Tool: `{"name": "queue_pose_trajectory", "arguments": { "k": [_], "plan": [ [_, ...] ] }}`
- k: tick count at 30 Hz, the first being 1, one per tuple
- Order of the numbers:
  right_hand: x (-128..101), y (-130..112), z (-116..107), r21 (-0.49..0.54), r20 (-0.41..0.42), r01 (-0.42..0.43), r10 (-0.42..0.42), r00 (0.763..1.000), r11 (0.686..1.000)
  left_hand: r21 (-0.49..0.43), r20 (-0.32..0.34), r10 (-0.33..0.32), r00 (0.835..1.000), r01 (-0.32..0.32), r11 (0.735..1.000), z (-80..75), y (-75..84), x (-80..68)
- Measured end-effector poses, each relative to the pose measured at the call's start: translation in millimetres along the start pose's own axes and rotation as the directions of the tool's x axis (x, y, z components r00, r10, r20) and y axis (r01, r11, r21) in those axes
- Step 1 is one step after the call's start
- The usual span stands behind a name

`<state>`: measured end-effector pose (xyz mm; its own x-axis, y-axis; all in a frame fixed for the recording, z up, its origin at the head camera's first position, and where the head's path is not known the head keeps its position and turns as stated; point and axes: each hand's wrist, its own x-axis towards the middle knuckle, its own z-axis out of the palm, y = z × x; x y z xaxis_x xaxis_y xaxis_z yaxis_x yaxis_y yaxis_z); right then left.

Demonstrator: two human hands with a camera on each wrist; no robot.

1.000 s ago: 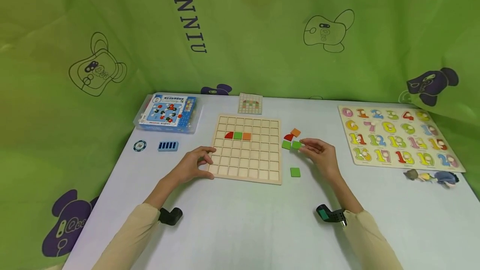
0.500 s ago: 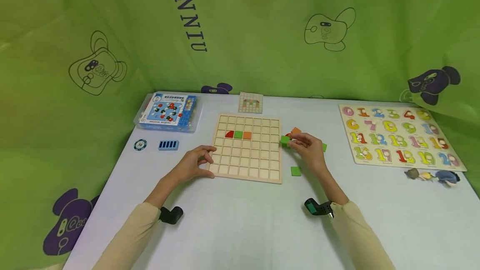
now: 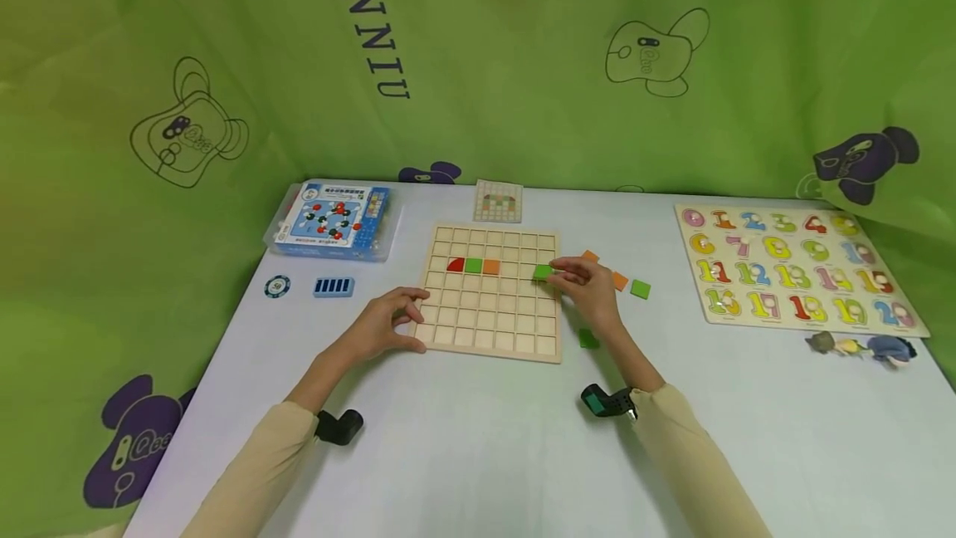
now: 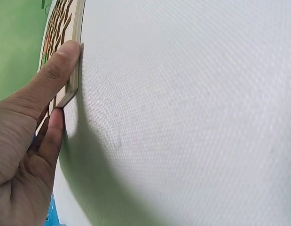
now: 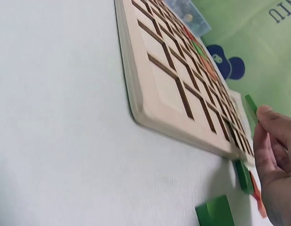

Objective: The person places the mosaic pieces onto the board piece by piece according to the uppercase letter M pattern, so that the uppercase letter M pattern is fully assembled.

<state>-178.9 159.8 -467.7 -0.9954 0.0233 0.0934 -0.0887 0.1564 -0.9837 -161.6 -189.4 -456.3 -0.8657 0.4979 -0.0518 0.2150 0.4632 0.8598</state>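
A wooden grid board [image 3: 478, 344] lies on the table. On it a red quarter-round tile [image 3: 456, 265], a green square tile [image 3: 474, 266] and an orange square tile [image 3: 491, 266] sit in a row. My left hand [image 3: 382, 326] holds the board's left side, thumb at the front corner and fingers along the side edge, as the left wrist view shows. My right hand [image 3: 593, 293] pinches another green square tile [image 3: 542, 272] between thumb and fingertips, over the board's right-hand cells. In the right wrist view that tile [image 5: 251, 104] is tilted and seen edge-on.
Loose tiles lie right of the board: green [image 3: 640, 289], orange [image 3: 620, 281], orange [image 3: 590, 256] and green [image 3: 588, 339]. A pattern card [image 3: 498, 202] stands behind the board. A boxed set [image 3: 329, 222], a chip [image 3: 277, 286], a blue block [image 3: 334, 286], a number puzzle [image 3: 792, 268] and figurines [image 3: 859, 347] surround it.
My right hand has picked up a green tile from beside the board and carried it left over the board's right edge. My left hand has stayed at the board's left side.
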Motion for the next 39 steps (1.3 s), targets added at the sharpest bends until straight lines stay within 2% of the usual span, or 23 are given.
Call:
{"name": "queue_pose_trajectory", "arguments": {
  "k": [9, 10, 18, 24, 39],
  "plan": [
    [0, -3, 16, 0.007, 0.011, -0.026, 0.026, 1.0, 1.0, -0.005, -0.004, 0.021, 1.0, -0.021, 1.0, 0.7, 3.1, -0.3],
    [1, -3, 17, -0.002, 0.011, -0.026, 0.026, 1.0, 1.0, -0.008, -0.004, 0.018, 1.0, -0.019, 1.0, 0.9, -0.5, 0.4],
    [8, -3, 29, -0.105, -0.003, 0.016, -0.016, 1.0, 0.994, -0.019, 0.0, 0.036, 0.999, -0.036, 0.999, 0.3, -3.0, 0.6],
    [16, 2, 33, -0.124, 0.022, 0.064, -0.062, 0.998, 0.99, -0.013, -0.003, 0.03, 1.0, -0.03, 0.999, 0.9, -1.2, 0.1],
    [20, 3, 42, -0.183, 0.009, 0.087, -0.086, 0.996, 0.979, 0.006, -0.002, 0.023, 1.0, -0.023, 1.0, 0.2, -1.2, -0.6]
  ]
}}
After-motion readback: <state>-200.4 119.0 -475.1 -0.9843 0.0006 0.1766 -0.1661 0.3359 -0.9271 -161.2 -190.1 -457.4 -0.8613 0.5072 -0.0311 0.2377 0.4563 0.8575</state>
